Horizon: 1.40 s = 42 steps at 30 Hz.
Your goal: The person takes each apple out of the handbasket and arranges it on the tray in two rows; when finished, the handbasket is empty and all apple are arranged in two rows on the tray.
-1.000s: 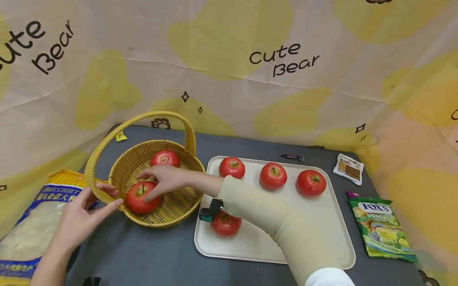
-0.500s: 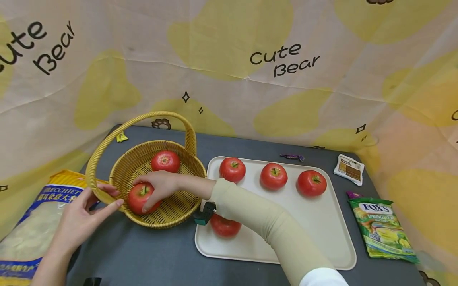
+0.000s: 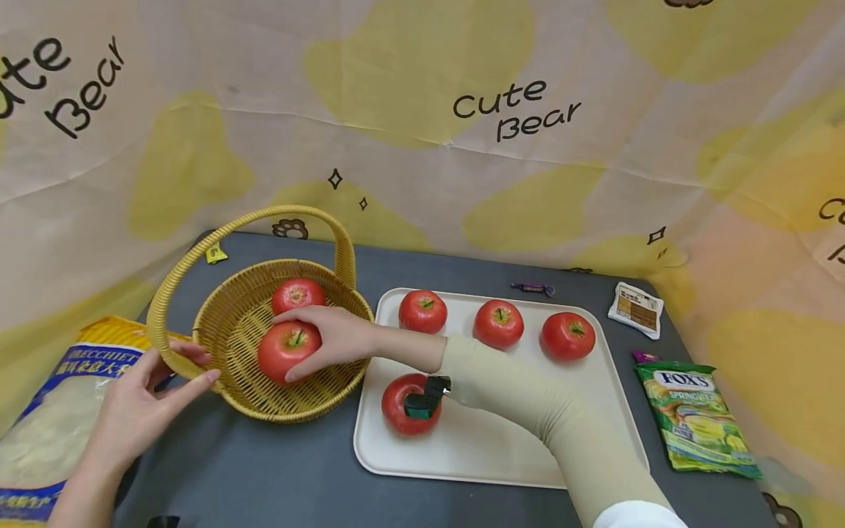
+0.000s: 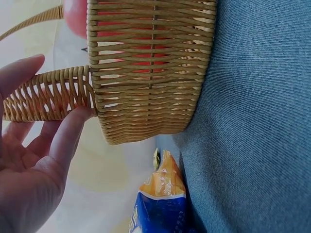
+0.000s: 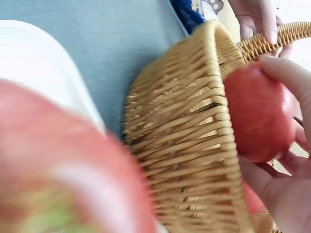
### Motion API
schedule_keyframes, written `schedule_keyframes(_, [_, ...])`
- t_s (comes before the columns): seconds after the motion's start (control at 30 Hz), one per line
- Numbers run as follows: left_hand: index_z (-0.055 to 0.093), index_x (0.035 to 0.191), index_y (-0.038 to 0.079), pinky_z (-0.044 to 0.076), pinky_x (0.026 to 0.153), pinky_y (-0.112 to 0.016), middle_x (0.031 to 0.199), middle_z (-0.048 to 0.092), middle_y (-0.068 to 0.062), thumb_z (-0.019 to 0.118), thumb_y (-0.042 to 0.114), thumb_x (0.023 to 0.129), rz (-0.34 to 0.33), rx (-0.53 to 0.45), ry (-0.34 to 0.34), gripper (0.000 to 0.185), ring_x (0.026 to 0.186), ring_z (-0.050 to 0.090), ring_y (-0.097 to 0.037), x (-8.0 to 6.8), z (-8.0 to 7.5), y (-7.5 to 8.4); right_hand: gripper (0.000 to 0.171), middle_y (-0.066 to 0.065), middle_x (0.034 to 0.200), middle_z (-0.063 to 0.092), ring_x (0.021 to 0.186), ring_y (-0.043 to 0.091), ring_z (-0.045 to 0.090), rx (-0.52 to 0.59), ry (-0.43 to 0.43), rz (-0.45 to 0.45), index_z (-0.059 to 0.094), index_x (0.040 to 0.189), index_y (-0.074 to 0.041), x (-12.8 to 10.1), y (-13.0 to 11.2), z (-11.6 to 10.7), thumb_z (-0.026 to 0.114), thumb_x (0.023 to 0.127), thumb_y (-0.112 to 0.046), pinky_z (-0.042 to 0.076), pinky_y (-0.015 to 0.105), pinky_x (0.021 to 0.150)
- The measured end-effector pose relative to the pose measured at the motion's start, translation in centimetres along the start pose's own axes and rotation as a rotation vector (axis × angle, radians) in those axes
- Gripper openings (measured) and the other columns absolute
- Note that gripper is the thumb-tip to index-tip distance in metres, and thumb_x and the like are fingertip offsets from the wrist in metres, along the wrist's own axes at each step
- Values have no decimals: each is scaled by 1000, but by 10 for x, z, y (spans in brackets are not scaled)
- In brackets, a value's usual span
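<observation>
A round wicker basket [image 3: 284,407] with a tall arched handle stands at the left in the head view. My left hand [image 3: 135,403] holds the lower left part of that handle between thumb and fingers; in the left wrist view the thumb and fingers lie on either side of its woven foot [image 4: 53,94]. My right hand [image 3: 337,337] reaches over the basket and grips a red apple [image 3: 280,352], stem upward. The right wrist view shows this apple [image 5: 257,114] at the rim, fingers round it. Another apple [image 3: 298,295] lies behind it in the basket.
A white tray [image 3: 488,455] to the right bears several apples, one [image 3: 396,403] near its left edge below my wrist. A pasta bag [image 3: 49,433] lies left of the basket. A green candy bag [image 3: 700,422], a white packet [image 3: 637,308] and a purple candy [image 3: 533,288] lie around the tray.
My right hand has taken a firmer hold of the front apple and moved it right and slightly up, away from the basket's left wall. My left hand keeps its hold on the handle.
</observation>
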<state>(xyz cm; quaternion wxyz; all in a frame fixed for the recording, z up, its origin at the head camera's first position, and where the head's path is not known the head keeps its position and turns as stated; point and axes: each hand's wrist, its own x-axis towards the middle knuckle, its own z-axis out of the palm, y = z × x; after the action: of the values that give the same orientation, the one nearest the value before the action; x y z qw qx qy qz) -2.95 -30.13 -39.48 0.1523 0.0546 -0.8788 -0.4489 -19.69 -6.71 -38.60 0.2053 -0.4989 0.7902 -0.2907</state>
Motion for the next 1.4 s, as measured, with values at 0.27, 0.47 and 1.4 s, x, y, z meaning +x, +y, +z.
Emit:
schedule_keyframes(0.27, [60,115,7,41,75,-4,99,67,15,79,9,82,7,-16,3,38,88,59,7,0,1,-2,78,-11,128,51,111,3,50,200,188,84,45,143,-29,-52,-1,-8,81,75,-46,48,21,86])
schedule_keyframes(0.47, [60,114,7,38,78,-3,98,66,15,79,7,82,22,-15,14,38,88,58,7,1,2,-2,75,-12,127,53,113,8,50,308,306,202,46,142,-34,-88,1,-17,81,76,-42,52,30,85])
schedule_keyframes(1.4, [60,116,7,42,72,-3,97,65,21,80,8,81,-11,-12,31,40,89,58,12,2,4,-2,76,2,127,54,116,27,48,346,470,573,49,139,-21,-262,62,-16,85,74,-35,55,35,77])
